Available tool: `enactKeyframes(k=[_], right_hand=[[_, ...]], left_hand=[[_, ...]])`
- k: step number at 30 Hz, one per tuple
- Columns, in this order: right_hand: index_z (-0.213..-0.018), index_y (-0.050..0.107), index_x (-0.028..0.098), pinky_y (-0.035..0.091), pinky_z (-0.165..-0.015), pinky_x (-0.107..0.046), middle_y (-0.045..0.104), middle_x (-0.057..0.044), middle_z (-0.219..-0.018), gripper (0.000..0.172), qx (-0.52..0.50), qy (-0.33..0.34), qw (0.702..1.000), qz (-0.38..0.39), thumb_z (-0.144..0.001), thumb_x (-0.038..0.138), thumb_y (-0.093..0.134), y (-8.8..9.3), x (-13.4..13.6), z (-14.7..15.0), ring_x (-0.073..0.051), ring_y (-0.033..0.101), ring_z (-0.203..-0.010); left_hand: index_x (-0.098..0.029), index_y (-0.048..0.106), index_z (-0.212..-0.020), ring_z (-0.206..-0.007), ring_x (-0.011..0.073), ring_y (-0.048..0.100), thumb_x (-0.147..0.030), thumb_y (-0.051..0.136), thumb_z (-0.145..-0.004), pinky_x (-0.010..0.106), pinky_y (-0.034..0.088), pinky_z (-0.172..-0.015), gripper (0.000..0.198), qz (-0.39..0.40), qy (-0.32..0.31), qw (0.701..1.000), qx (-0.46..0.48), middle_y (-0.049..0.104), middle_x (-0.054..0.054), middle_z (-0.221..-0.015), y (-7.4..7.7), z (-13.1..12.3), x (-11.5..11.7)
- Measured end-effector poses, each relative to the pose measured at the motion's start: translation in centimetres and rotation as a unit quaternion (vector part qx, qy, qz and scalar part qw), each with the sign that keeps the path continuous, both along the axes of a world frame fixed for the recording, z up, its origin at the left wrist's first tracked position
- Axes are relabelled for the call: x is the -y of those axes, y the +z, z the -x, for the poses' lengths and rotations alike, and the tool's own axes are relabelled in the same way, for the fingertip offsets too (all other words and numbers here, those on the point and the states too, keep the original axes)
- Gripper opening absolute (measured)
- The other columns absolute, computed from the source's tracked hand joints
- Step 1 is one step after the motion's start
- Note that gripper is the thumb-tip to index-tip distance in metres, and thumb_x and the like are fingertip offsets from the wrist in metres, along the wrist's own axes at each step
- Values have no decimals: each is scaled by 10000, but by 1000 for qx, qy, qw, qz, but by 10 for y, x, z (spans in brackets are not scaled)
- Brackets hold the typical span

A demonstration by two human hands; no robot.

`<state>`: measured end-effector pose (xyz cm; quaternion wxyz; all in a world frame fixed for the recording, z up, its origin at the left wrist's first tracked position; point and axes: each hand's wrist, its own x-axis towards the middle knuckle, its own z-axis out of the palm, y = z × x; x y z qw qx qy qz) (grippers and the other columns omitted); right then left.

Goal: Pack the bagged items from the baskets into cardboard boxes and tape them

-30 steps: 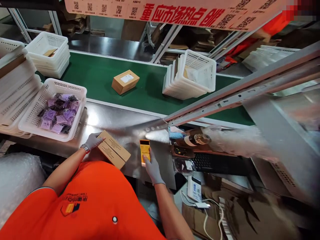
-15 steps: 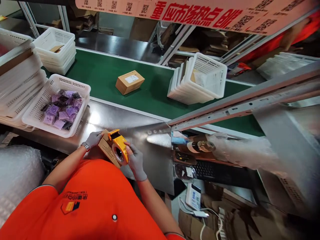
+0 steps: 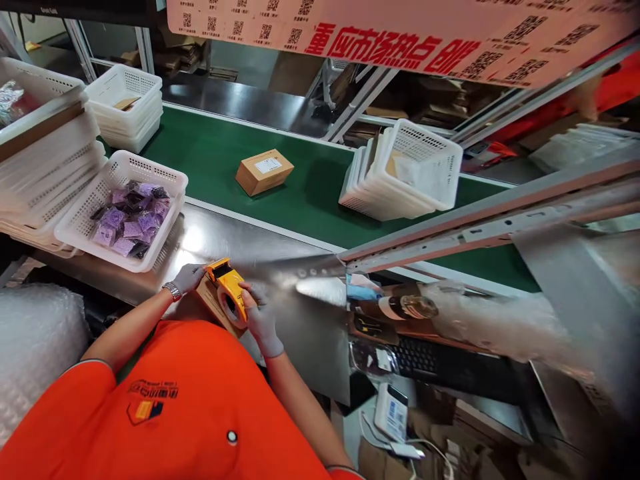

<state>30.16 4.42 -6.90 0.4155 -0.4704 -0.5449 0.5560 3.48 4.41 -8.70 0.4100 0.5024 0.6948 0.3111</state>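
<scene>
My right hand (image 3: 261, 321), in a grey glove, grips a yellow tape dispenser (image 3: 231, 288) with a roll of tape in it. The dispenser lies over a small brown cardboard box (image 3: 212, 298) and hides much of its top. At the far left end of the box, my gloved left hand (image 3: 189, 278) is closed on its edge, close to the dispenser's head. Both hands are just in front of my body, above the metal table (image 3: 305, 333). Whether the box rests on the table I cannot tell.
A white basket (image 3: 165, 243) of purple packets stands left, by stacked baskets (image 3: 55, 180). On the green belt (image 3: 200, 140) are a labelled carton (image 3: 265, 172) and tilted baskets (image 3: 425, 167). A metal post (image 3: 450, 230) crosses at right, above a keyboard (image 3: 425, 357).
The tape dispenser has moved slightly left along the box, toward my left hand, with my right hand on it. My left hand keeps its hold. The whole view has shifted a little.
</scene>
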Motion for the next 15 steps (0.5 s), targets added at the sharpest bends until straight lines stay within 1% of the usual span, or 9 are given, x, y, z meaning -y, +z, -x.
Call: enactKeyframes(k=[2, 4, 6, 7, 8, 10, 11, 13, 15], right_hand=[[-1126, 880, 222, 671, -891, -423, 875, -117, -1136, 552, -7, -4, 1000, 2, -903, 717, 780, 0, -1, -2, -301, 804, -1028], [-1121, 880, 225, 672, -889, -422, 874, -114, -1128, 553, -13, -10, 1000, 4, -895, 720, 785, -2, -1, -7, -298, 801, -1023], [-1112, 878, 233, 670, -895, -421, 871, -106, -1135, 538, -11, -13, 1000, -4, -892, 716, 787, -4, 0, -11, -295, 797, -1034], [-1104, 876, 236, 668, -896, -420, 870, -102, -1131, 531, -6, -15, 1000, -12, -893, 715, 785, -5, 1, -13, -294, 796, -1036], [-1093, 874, 237, 666, -893, -418, 869, -99, -1121, 525, 0, -15, 1000, -21, -895, 715, 782, -6, 2, -15, -292, 795, -1031], [-1082, 869, 236, 662, -863, -407, 867, -99, -1091, 521, 12, -13, 999, -36, -906, 717, 774, -6, 3, -17, -284, 793, -992], [-1083, 866, 232, 660, -838, -401, 866, -102, -1077, 525, 14, -8, 999, -39, -912, 719, 771, -5, 4, -17, -280, 791, -962], [-1092, 862, 224, 659, -791, -391, 864, -109, -1059, 541, 10, 9, 999, -37, -922, 730, 768, -2, 4, -17, -273, 787, -909], [-1098, 859, 218, 665, -773, -392, 861, -113, -1053, 556, 4, 28, 999, -33, -927, 739, 769, 3, 5, -16, -272, 789, -886]], left_hand=[[-194, 783, -777, -745, 206, 618, -453, 580, -1052, 290, 476, -740, 428, -9, 6, 1000, -15, 711, 28, -714, 9, 1, -1], [-195, 800, -873, -883, 238, 683, -431, 625, -1040, 324, 530, -850, 338, -49, 60, 996, -47, 787, 75, -874, 18, 0, -2], [-188, 808, -990, -984, 256, 708, -456, 629, -1054, 355, 554, -930, 328, -92, 115, 987, -63, 813, 108, -997, 27, -3, -1], [-183, 803, -1001, -970, 256, 713, -497, 603, -1075, 363, 563, -926, 380, -98, 124, 986, -52, 810, 113, -991, 31, -6, -1], [-177, 799, -978, -918, 250, 715, -556, 560, -1098, 366, 574, -891, 463, -89, 112, 989, -23, 803, 111, -949, 34, -9, -1], [-166, 790, -891, -765, 234, 702, -696, 484, -1112, 367, 587, -770, 650, -35, 61, 994, 77, 778, 107, -837, 38, -15, -1], [-160, 791, -859, -703, 231, 693, -754, 482, -1097, 370, 591, -712, 711, 0, 40, 990, 133, 770, 112, -796, 38, -17, -2], [-152, 817, -867, -638, 235, 690, -801, 540, -1063, 379, 601, -632, 732, 42, 24, 979, 198, 768, 123, -760, 36, -22, -4], [-161, 851, -954, -655, 239, 710, -751, 623, -1057, 382, 626, -626, 640, 15, 54, 984, 172, 780, 122, -779, 32, -24, -6]])
